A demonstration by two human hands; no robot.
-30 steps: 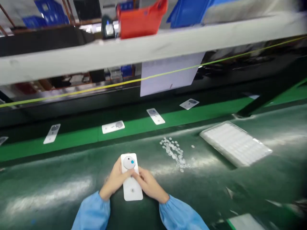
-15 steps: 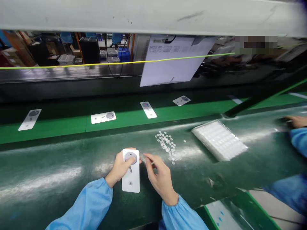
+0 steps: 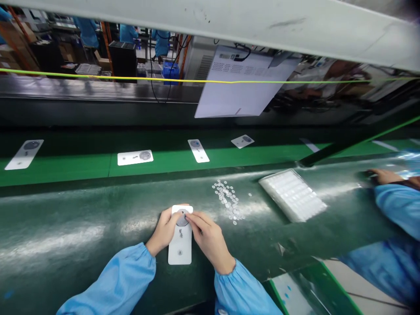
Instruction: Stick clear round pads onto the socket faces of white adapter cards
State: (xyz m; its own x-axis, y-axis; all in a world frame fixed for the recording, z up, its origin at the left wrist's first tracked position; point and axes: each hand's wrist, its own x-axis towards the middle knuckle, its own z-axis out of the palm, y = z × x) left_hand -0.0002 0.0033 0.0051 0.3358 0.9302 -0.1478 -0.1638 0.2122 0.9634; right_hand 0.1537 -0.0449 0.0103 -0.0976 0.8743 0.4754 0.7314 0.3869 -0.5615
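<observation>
My left hand (image 3: pixel 166 229) grips a white phone back cover (image 3: pixel 180 249) by its upper left edge, thumb lying on the grey round camera area (image 3: pixel 182 218). The cover stands roughly upright in view, dark print down its middle. My right hand (image 3: pixel 210 238) is closed in a pinch, its fingertips touching the right side of that grey circle. Whatever sits between those fingertips is too small to make out. To the right of my right hand, many small clear round discs (image 3: pixel 226 194) lie scattered on the dark green worktop (image 3: pixel 108 245).
More white covers (image 3: pixel 135 157) lie on the green belt (image 3: pixel 82 164) behind the worktop. A clear-wrapped white pack (image 3: pixel 293 194) rests right of the discs. Another person's hand (image 3: pixel 389 176) is at the far right. A green-edged bin (image 3: pixel 341 286) stands lower right; a white panel (image 3: pixel 243 87) hangs above.
My right hand has moved left, from beside the cover onto its grey circle. The covers on the belt appear shifted left, and the whole view has tilted slightly.
</observation>
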